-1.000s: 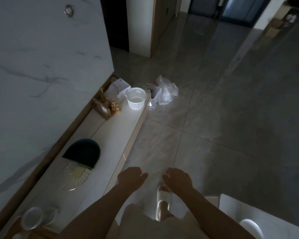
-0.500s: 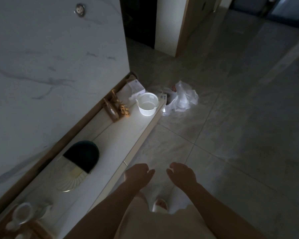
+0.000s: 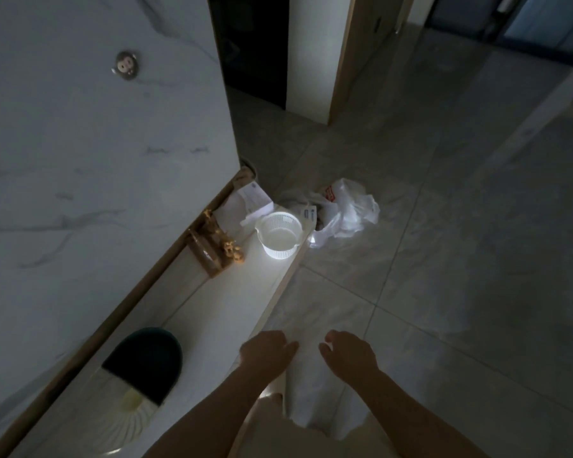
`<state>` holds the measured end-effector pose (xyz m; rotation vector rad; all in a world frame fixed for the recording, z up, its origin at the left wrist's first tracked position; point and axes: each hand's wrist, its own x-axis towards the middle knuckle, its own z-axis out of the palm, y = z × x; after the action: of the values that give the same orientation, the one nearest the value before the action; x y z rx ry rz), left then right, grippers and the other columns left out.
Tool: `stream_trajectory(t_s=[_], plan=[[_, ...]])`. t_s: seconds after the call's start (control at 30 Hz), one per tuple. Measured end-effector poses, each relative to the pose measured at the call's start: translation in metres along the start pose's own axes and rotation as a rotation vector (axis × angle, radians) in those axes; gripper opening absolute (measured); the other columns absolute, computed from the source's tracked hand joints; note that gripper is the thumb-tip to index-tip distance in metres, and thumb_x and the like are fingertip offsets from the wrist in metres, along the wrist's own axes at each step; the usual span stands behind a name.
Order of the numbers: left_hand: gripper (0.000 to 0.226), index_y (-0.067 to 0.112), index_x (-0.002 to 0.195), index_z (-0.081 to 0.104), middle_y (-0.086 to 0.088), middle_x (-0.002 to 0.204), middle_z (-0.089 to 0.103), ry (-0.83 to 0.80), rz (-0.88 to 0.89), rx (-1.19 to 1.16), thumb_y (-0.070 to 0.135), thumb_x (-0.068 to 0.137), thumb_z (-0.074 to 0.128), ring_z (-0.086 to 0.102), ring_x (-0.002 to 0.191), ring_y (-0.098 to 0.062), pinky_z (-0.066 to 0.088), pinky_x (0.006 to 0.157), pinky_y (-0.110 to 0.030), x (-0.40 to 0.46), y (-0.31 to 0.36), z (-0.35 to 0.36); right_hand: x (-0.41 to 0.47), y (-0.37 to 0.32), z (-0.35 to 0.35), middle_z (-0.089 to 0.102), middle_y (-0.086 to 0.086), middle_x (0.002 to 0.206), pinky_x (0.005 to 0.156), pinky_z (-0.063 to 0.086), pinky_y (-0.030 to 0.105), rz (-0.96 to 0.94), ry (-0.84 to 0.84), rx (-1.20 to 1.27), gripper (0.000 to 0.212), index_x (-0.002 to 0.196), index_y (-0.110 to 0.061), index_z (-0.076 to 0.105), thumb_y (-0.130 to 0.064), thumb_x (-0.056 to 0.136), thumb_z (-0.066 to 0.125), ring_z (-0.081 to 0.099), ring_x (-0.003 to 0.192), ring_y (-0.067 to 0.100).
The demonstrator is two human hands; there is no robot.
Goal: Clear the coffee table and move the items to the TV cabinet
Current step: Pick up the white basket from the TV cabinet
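Observation:
The long white TV cabinet [image 3: 219,302] runs along the marble wall on my left. On it stand a white slotted basket [image 3: 279,235] at the far end, white paper boxes [image 3: 252,203] behind it, a gold ornament [image 3: 216,247] near the wall, and a dark green and white rounded object [image 3: 143,368] closer to me. My left hand [image 3: 267,353] hangs over the cabinet's front edge with loosely curled fingers and holds nothing. My right hand [image 3: 349,353] hovers beside it over the floor, also loosely curled and empty. The coffee table is out of view.
A crumpled white plastic bag [image 3: 344,211] lies on the grey tiled floor [image 3: 444,259] just past the cabinet's far end. A dark doorway [image 3: 255,51] and a white pillar [image 3: 315,54] stand beyond. A round wall socket [image 3: 125,65] sits on the marble wall.
The view has swung along the cabinet toward its far end; the cups at the lower left have left the frame. Both hands stay low, empty and close together.

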<state>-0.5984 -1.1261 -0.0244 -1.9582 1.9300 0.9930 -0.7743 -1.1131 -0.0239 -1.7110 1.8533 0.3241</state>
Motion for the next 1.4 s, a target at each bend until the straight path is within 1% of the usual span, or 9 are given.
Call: stream_trajectory(t_s=[0.33, 0.5, 0.7, 0.8, 0.9, 1.0, 1.1, 1.23, 1.4], plan=[[0.044, 0.028, 0.106, 0.062, 0.007, 0.111, 0.063, -0.017, 0.032, 0.019, 0.062, 0.088, 0.04, 0.06, 0.102, -0.011, 0.049, 0.087, -0.028, 0.067, -0.013, -0.051, 0.064, -0.028, -0.041, 0.062, 0.002, 0.116, 0.093, 0.041, 0.03, 0.074, 0.044, 0.126, 0.035, 0.114, -0.02, 0.057, -0.042, 0.095, 0.038, 0.055, 0.113, 0.019], [0.043, 0.029, 0.102, 0.063, 0.01, 0.109, 0.064, 0.012, -0.009, -0.012, 0.062, 0.087, 0.04, 0.059, 0.097, -0.009, 0.045, 0.079, -0.023, 0.096, -0.008, -0.07, 0.098, -0.026, -0.069, 0.064, 0.003, 0.11, 0.09, 0.042, 0.03, 0.065, 0.058, 0.095, 0.031, 0.105, -0.018, 0.058, -0.039, 0.094, 0.038, 0.057, 0.107, 0.02], [0.041, 0.029, 0.101, 0.063, 0.01, 0.107, 0.063, 0.078, -0.131, -0.119, 0.06, 0.088, 0.04, 0.057, 0.095, -0.008, 0.04, 0.076, -0.022, 0.141, 0.014, -0.096, 0.165, -0.021, -0.115, 0.064, 0.005, 0.111, 0.091, 0.044, 0.03, -0.077, 0.071, -0.009, 0.031, 0.104, -0.015, 0.059, -0.037, 0.095, 0.038, 0.058, 0.108, 0.021], [0.039, 0.029, 0.095, 0.062, 0.011, 0.102, 0.063, 0.111, -0.234, -0.188, 0.06, 0.088, 0.04, 0.051, 0.084, -0.007, 0.038, 0.072, -0.023, 0.166, 0.037, -0.111, 0.205, -0.017, -0.146, 0.064, 0.006, 0.112, 0.09, 0.045, 0.032, -0.167, 0.032, -0.088, 0.033, 0.108, -0.015, 0.057, -0.037, 0.096, 0.036, 0.058, 0.108, 0.023], [0.038, 0.029, 0.088, 0.061, 0.011, 0.097, 0.065, 0.118, -0.333, -0.271, 0.061, 0.087, 0.041, 0.053, 0.081, -0.007, 0.04, 0.071, -0.023, 0.184, 0.061, -0.115, 0.243, -0.007, -0.175, 0.063, 0.007, 0.115, 0.092, 0.043, 0.032, -0.25, -0.019, -0.16, 0.034, 0.111, -0.014, 0.057, -0.037, 0.096, 0.036, 0.057, 0.112, 0.023], [0.04, 0.028, 0.096, 0.064, 0.01, 0.102, 0.067, 0.11, -0.42, -0.346, 0.06, 0.087, 0.041, 0.06, 0.091, -0.009, 0.047, 0.079, -0.025, 0.203, 0.082, -0.106, 0.28, 0.001, -0.193, 0.063, 0.009, 0.118, 0.093, 0.042, 0.031, -0.293, -0.095, -0.205, 0.037, 0.115, -0.013, 0.058, -0.037, 0.096, 0.036, 0.057, 0.113, 0.023], [0.04, 0.029, 0.103, 0.063, 0.009, 0.108, 0.067, 0.117, -0.522, -0.49, 0.06, 0.088, 0.042, 0.059, 0.093, -0.009, 0.045, 0.076, -0.025, 0.225, 0.092, -0.095, 0.316, 0.003, -0.196, 0.064, 0.01, 0.113, 0.088, 0.044, 0.031, -0.314, -0.164, -0.247, 0.035, 0.106, -0.01, 0.06, -0.035, 0.095, 0.038, 0.058, 0.109, 0.025], [0.045, 0.028, 0.124, 0.055, 0.001, 0.123, 0.064, 0.1, -0.637, -0.653, 0.055, 0.089, 0.045, 0.059, 0.113, -0.019, 0.047, 0.093, -0.031, 0.256, 0.089, -0.083, 0.353, -0.004, -0.182, 0.064, 0.012, 0.113, 0.086, 0.044, 0.032, -0.291, -0.275, -0.227, 0.034, 0.104, -0.008, 0.058, -0.033, 0.096, 0.037, 0.058, 0.109, 0.026], [0.052, 0.015, 0.138, 0.04, -0.011, 0.125, 0.062, 0.076, -0.69, -0.808, 0.041, 0.093, 0.047, 0.057, 0.117, -0.026, 0.046, 0.097, -0.035, 0.296, 0.066, -0.072, 0.384, -0.021, -0.151, 0.059, 0.009, 0.127, 0.094, 0.043, 0.032, -0.223, -0.355, -0.077, 0.038, 0.121, -0.009, 0.054, -0.033, 0.095, 0.044, 0.053, 0.12, 0.025]])
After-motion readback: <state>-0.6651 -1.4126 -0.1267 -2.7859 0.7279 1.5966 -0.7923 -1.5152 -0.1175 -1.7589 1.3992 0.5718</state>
